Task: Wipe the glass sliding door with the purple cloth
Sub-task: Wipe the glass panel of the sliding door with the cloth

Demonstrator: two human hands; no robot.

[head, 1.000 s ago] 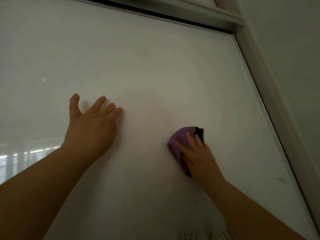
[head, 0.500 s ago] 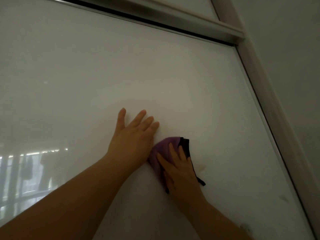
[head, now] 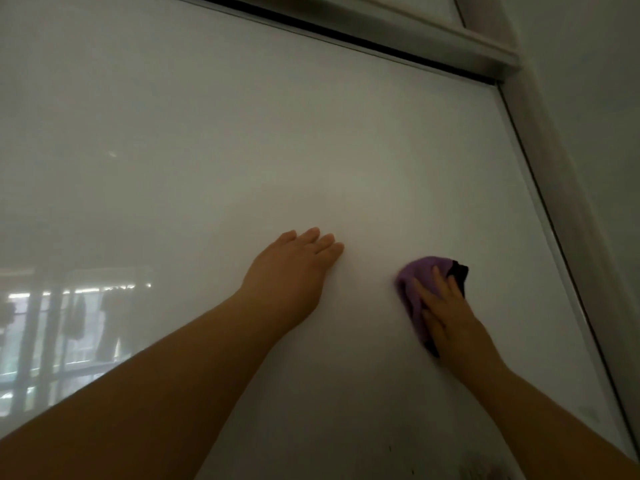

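The glass sliding door [head: 242, 140] fills the view, pale and hazy. My right hand [head: 446, 317] presses the purple cloth [head: 414, 282], which has a dark edge, flat against the glass at the right of centre. My left hand [head: 294, 271] lies flat on the pane to the left of the cloth, a hand's width away, its fingers together and nothing in it. Part of the cloth is hidden under my right palm.
A metal top rail [head: 398, 36] runs along the upper edge of the pane. The side frame [head: 561, 244] slants down the right, with a wall beyond it. Railings and hanging clothes [head: 69, 317] show through the glass at lower left.
My right hand has slid the cloth to the right, away from my left hand, which was touching it half a second ago. The left hand has stayed near the middle of the pane.
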